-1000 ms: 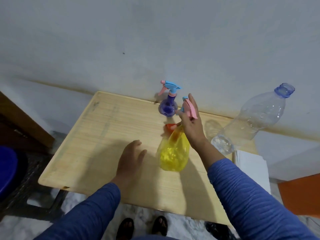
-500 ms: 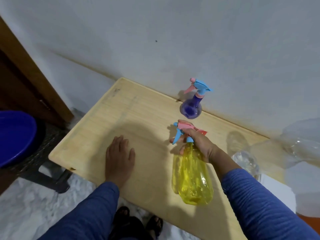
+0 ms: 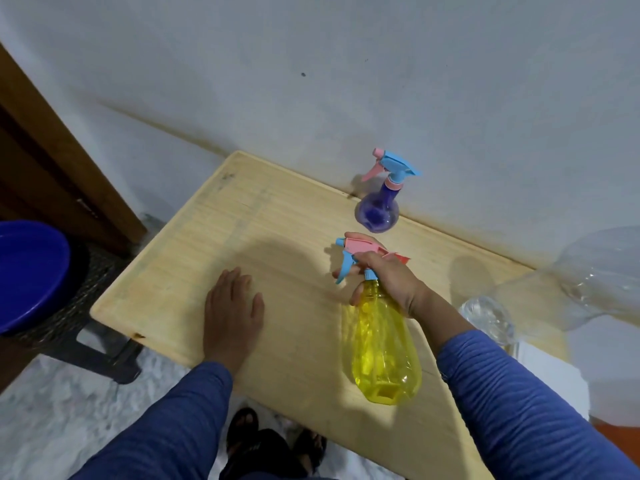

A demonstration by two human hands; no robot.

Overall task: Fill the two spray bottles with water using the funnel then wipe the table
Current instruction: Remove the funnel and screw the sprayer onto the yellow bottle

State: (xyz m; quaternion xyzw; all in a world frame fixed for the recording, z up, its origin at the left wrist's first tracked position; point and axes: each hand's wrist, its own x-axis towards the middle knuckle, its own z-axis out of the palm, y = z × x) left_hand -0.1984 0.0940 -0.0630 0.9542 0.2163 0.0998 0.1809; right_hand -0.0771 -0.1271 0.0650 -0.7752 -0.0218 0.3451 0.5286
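wall (image 3: 346, 64) pale, stained along the base, fills the top of the view. desk (image 3: 270, 237) light wood, set against the wall, one rear corner showing at upper left; dark legs under its left end. floor (image 3: 52, 410) whitish, mottled, seen below the near edge, with the person's feet in dark sandals. brown wooden panel (image 3: 41, 161) at far left.

blue basin (image 3: 27, 271) left of the desk, on a dark woven stand, only partly in frame.

clear bottle (image 3: 571, 289) at the right end of the desk, blurred, tipped toward the right edge of frame; cannot tell what supports it. white block (image 3: 554, 375) below it, partly hidden by the sleeve.

both sleeves blue.

yellow sprayer (image 3: 381, 355) held above the desk near its front right, tilted with base toward the camera and head away; pink head, blue trigger and collar. water level not readable.

left hand (image 3: 232, 313) lies flat, palm down on the desk, fingers loose and spread, gripping nothing, well apart from the yellow sprayer.

right hand (image 3: 384, 271) wraps the yellow sprayer's neck and head, fingers curled tight around it.

purple sprayer (image 3: 377, 213) upright at the back by the wall, blue head, pink trigger, just beyond the right hand, untouched.
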